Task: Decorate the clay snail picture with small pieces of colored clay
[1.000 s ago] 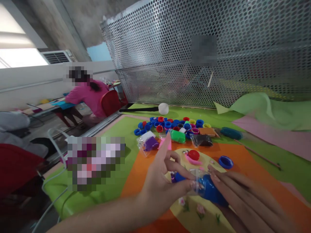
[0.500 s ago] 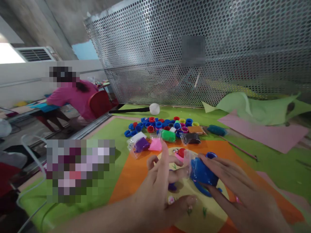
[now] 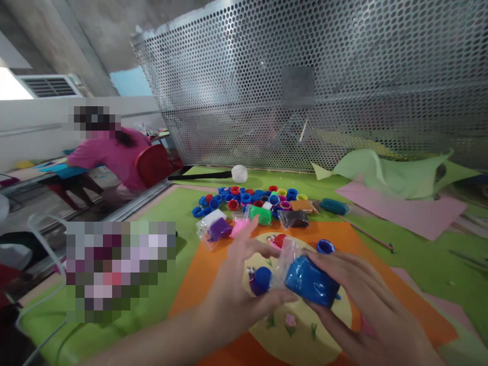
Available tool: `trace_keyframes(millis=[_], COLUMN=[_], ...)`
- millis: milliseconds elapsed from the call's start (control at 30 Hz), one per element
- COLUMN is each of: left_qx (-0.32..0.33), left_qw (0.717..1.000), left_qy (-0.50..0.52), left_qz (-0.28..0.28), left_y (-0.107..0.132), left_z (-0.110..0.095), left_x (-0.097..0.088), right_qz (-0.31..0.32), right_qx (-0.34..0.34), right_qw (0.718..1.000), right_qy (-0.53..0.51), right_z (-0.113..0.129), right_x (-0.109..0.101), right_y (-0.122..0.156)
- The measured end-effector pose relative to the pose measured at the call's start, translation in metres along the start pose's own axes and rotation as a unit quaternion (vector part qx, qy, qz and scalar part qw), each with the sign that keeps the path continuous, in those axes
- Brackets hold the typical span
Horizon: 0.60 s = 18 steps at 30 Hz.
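Observation:
My right hand (image 3: pixel 366 295) grips a clear plastic bag of blue modelling clay (image 3: pixel 312 282) between thumb and fingers. At the bag's loose clear end, my left hand (image 3: pixel 236 284) has its thumb below and bent fingers above, touching the plastic, while its index finger points up. Beneath both hands lies an orange sheet (image 3: pixel 213 269) with a pale yellow oval (image 3: pixel 324 340) on it. A blue and purple clay snail (image 3: pixel 262 280) shows between the left thumb and fingers. Behind it is a red and pink clay figure (image 3: pixel 280 240). A blue ring-shaped cap (image 3: pixel 326 247) sits beyond the right fingers.
Several coloured caps (image 3: pixel 246 198) are heaped at the back. Clay bags in purple (image 3: pixel 219 230), green (image 3: pixel 261 216) and black (image 3: pixel 294 218) lie before them. Perforated metal (image 3: pixel 236 101) stands behind the table. A thin pink stick (image 3: pixel 366 234) lies right. A person (image 3: pixel 110 152) sits far left.
The bag of blue clay has tilted and come slightly left and lower. My left thumb has moved up to the bag's clear end, and more of the snail shows.

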<state>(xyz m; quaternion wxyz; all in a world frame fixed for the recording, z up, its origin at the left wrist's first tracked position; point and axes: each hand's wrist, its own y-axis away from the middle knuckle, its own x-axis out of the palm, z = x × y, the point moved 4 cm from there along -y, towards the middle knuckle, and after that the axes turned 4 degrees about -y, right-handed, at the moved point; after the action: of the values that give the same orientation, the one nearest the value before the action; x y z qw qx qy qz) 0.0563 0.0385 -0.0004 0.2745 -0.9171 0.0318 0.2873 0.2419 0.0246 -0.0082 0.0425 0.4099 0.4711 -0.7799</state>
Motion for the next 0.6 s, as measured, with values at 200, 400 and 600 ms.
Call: trace_keyframes(millis=[200,400,600], left_qx=[-0.148,-0.111,-0.129], left_qw=[0.974,0.969,0.94], left_qy=[0.152,0.173,0.211], left_qz=[0.08,0.137,0.234], left_y=[-0.005,-0.005,0.005], left_z=[0.008,0.003,0.0], left_x=[0.008,0.006,0.016], right_qz=[0.013,0.033,0.12], right_qx=[-0.013,0.036,0.105], right_qw=[1.0,0.998,0.966], right_qy=[0.001,-0.049,-0.204], right_z=[-0.006,-0.004,-0.005], right_x=[0.007,-0.003,0.0], right_y=[0.005,-0.008,-0.009])
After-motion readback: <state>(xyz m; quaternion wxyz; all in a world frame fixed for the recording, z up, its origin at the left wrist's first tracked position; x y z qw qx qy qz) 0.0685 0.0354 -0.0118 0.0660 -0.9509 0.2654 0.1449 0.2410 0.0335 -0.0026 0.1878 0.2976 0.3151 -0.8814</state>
